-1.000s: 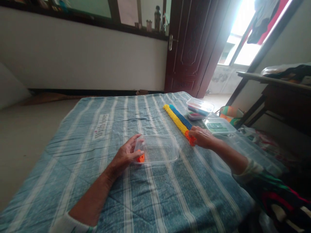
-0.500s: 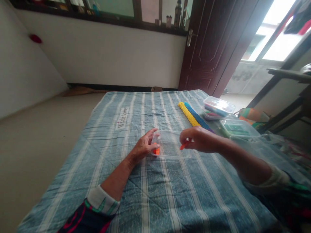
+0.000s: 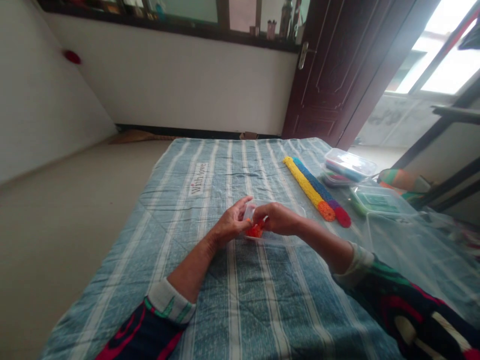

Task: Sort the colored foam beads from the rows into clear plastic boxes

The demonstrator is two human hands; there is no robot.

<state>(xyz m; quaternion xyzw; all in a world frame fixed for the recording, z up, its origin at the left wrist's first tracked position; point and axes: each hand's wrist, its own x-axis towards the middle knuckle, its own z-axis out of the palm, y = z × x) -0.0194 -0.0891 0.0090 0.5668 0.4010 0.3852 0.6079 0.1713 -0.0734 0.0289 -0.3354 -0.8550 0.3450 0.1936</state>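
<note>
A clear plastic box without a lid rests on the striped cloth in front of me. My left hand is closed around its left end, thumb over the near side and fingers along the far side. Small orange pieces lie in that left end, close to my left thumb. My right hand reaches down into the box there, fingertips pinched on an orange-red piece among them. The exact shape of the pieces is blurred and partly covered by my fingers.
Beyond my right hand lie a yellow strip with an orange end and a blue strip with a purple-red end. Lidded clear boxes and a box with green contents stand at the right. A larger clear container is nearer.
My right hand has moved left with the orange-red piece, from the box's right end to the left end beside my left hand. The left hand keeps its grip; the view has shifted slightly.
</note>
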